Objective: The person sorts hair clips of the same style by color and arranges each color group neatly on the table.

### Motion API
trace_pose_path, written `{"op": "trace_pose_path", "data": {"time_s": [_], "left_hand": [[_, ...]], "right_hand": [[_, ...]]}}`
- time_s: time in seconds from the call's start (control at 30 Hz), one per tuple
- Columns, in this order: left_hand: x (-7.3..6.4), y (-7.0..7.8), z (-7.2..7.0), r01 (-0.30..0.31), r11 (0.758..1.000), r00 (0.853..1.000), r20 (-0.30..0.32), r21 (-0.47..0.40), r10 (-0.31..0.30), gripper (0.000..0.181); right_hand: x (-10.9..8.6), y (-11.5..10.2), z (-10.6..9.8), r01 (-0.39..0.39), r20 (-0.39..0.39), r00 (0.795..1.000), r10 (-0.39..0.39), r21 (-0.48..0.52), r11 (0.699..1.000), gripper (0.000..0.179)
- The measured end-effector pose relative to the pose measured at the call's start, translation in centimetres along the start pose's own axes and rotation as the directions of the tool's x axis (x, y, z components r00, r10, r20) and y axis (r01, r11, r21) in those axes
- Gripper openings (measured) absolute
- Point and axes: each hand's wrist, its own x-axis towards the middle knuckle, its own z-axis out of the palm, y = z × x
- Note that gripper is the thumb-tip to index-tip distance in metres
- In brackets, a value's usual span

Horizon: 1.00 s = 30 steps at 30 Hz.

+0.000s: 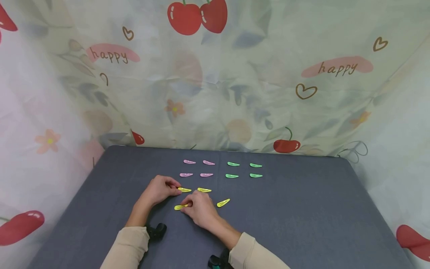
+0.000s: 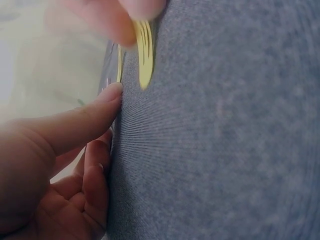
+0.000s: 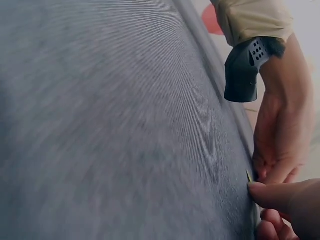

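My left hand [image 1: 160, 189] pinches the left end of a yellow snap hair clip [image 1: 186, 190] lying on the dark cloth. In the left wrist view its thumb [image 2: 95, 117] meets the end of that clip, seen edge-on. Just nearer to me, my right hand [image 1: 201, 210] grips the right end of another yellow hair clip [image 1: 178, 207] between thumb and finger. The right wrist view shows only a sliver of this clip [image 3: 249, 176] at the thumb. Two more yellow clips lie loose: one [image 1: 204, 190] beyond the right hand, one [image 1: 223, 203] tilted to its right.
Farther back, several pink hair clips [image 1: 186, 175] lie in two rows, with several green hair clips [image 1: 231, 176] in rows to their right. The table [image 1: 302, 216] has a grey-blue cloth; a patterned curtain [image 1: 215, 89] hangs behind it. Black camera mounts [image 1: 157, 231] sit at both wrists.
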Motion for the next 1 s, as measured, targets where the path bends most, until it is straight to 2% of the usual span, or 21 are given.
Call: {"op": "trace_pose_path", "data": {"time_s": [0.23,0.53,0.67,0.83,0.93,1.0], "left_hand": [[0.1,-0.1,-0.1,-0.007,1.0,1.0,0.001,0.012,0.007,0.017],[0.0,-0.1,0.0,0.0,1.0,1.0,-0.004,0.002,0.0,0.017],[0.0,-0.1,0.0,0.0,1.0,1.0,-0.004,0.014,0.001,0.017],[0.0,-0.1,0.1,0.013,1.0,1.0,0.005,0.019,-0.013,0.018],[0.0,-0.1,0.1,0.017,1.0,1.0,0.005,0.013,-0.017,0.017],[-0.1,0.0,0.0,0.015,1.0,1.0,0.004,0.008,-0.015,0.017]], "right_hand": [[-0.1,-0.7,1.1,-0.026,-0.058,0.998,0.026,-0.012,1.0,0.011],[-0.2,-0.6,1.1,-0.032,-0.049,0.998,0.031,-0.025,0.999,0.013],[-0.4,-0.5,0.8,0.01,-0.004,1.0,-0.011,-0.1,0.995,0.022],[-1.2,-0.7,-0.3,0.074,0.063,0.996,-0.063,-0.209,0.975,0.035],[-1.7,-1.0,-1.1,0.107,0.084,0.993,-0.086,-0.286,0.952,0.044],[-2.0,-1.2,-1.7,0.138,0.09,0.99,-0.113,-0.354,0.925,0.053]]}}
